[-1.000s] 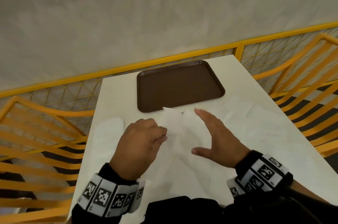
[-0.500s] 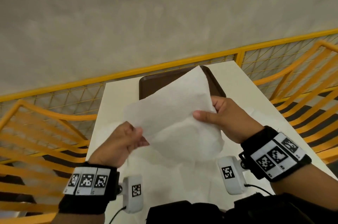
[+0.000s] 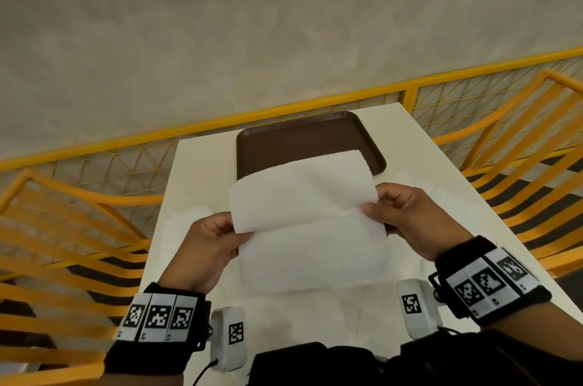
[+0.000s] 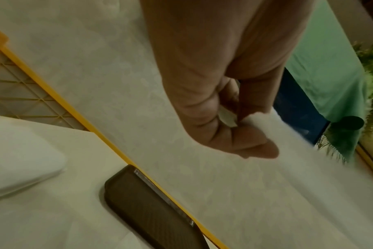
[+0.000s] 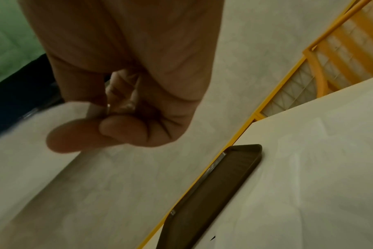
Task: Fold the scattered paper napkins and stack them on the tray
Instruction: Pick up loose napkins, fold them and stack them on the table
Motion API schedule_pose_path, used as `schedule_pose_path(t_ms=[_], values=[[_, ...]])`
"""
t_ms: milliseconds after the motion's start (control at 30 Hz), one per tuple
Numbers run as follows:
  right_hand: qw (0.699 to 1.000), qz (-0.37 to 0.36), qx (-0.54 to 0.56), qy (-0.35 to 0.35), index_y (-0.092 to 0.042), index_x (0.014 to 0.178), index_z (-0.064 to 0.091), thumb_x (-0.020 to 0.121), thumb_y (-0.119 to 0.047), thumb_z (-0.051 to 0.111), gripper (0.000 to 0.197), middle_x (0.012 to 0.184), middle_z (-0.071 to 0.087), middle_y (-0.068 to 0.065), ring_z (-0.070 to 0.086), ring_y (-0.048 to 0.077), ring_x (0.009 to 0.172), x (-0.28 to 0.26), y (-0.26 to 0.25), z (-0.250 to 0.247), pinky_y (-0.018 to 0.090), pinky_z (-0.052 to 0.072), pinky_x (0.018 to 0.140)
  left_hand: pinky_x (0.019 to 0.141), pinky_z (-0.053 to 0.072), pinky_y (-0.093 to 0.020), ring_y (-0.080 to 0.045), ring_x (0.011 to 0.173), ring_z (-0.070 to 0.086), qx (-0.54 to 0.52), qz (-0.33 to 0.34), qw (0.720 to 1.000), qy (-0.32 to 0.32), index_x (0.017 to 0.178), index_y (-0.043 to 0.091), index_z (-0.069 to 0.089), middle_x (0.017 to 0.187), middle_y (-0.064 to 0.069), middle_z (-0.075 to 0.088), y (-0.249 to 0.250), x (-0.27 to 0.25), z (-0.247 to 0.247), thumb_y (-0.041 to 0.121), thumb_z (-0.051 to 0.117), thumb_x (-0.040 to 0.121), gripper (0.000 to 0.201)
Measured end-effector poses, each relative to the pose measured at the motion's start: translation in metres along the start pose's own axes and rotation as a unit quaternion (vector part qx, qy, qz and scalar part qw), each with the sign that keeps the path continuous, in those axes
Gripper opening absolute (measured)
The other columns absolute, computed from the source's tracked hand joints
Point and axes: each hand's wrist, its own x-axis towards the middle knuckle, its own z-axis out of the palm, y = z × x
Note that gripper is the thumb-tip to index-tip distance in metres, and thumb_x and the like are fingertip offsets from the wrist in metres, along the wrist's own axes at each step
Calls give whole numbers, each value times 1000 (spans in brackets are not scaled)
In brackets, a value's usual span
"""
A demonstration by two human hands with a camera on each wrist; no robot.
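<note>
I hold a white paper napkin (image 3: 309,221) in the air above the white table (image 3: 195,165), its top part bent over toward me. My left hand (image 3: 217,240) pinches its left edge and my right hand (image 3: 400,215) pinches its right edge. In the left wrist view the left hand (image 4: 230,118) has thumb and fingers closed on the napkin (image 4: 287,138). The right wrist view shows the right hand (image 5: 109,121) pinching the napkin (image 5: 32,134) too. The brown tray (image 3: 303,143) lies bare at the table's far end, partly hidden behind the napkin. More napkins (image 3: 186,218) lie flat on the table.
Yellow slatted benches (image 3: 63,228) flank the table on both sides, and a yellow mesh railing (image 3: 284,114) runs behind its far edge. A grey wall (image 3: 284,23) rises beyond. Another napkin (image 3: 315,310) lies under my hands near the front edge.
A second ago the napkin lay on the table under my hands. I lifted it with both hands, and since half a second ago its top part has come over toward me.
</note>
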Motion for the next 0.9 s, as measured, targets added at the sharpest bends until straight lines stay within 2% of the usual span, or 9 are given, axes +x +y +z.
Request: schedule_pose_path(t_ms=[67,167,233,367,433,533,633,733,900], values=[[1000,-1,12,-14,-6,96,72,54,-48,86,61,100,67,28,64,35,84,-2,1,-2,46,51,73,65,58,-24,-18,85,73,0,7,1000,-10,83,15,78,91,-8,76,2,-2,2,43,94,25,67],[1000,-3,-1,-31,-12,79,75,76,-9,72,5,85,70,15,66,21,73,-6,-4,-1,35,54,68,67,54,-26,-18,82,71,34,16,999,-6,74,21,79,84,-2,76,3,-1,-1,23,86,37,38],[999,3,-46,-15,-9,71,72,85,7,53,28,76,59,18,52,10,55,-6,-2,-2,19,42,56,71,44,-33,-27,83,62,78,17,997,-5,64,17,76,83,-1,74,3,0,-5,7,67,57,15],[999,11,-52,0,-1,74,69,89,-14,57,24,79,62,19,52,19,67,-6,-5,2,27,40,67,61,48,-14,-17,78,63,126,21,992,-13,57,11,70,80,-1,72,8,-4,-7,-18,49,74,40],[986,-22,-168,10,-11,73,70,79,-27,73,17,66,58,13,47,15,59,-6,-4,3,24,38,62,61,49,-14,-15,78,66,124,16,991,-41,68,6,63,84,-7,73,15,-7,-5,0,57,65,9],[940,-120,-318,18,-30,72,67,78,-21,76,14,58,53,1,44,10,52,-6,-7,13,17,37,54,77,50,-25,-17,89,69,194,-12,978,-81,94,15,55,104,-5,71,16,-9,-6,30,65,59,39],[907,-206,-366,-31,-29,78,67,82,-16,71,14,74,66,-16,61,5,70,-8,-10,27,10,43,65,82,51,-26,-14,88,68,342,-17,933,-114,114,40,52,109,9,65,13,-12,10,54,69,64,55],[884,-247,-390,-67,-24,81,68,82,-15,66,9,79,66,-19,60,-4,76,-10,-10,41,4,41,69,76,49,-18,-7,82,65,437,25,892,-112,116,41,55,103,15,63,-6,-14,26,50,72,73,46],[851,-289,-425,-105,-26,84,66,85,-21,56,10,83,68,-15,60,1,79,-15,-6,50,5,43,72,86,34,-10,3,107,39,504,90,856,-74,106,53,53,108,22,43,-39,-13,23,57,65,76,33]])
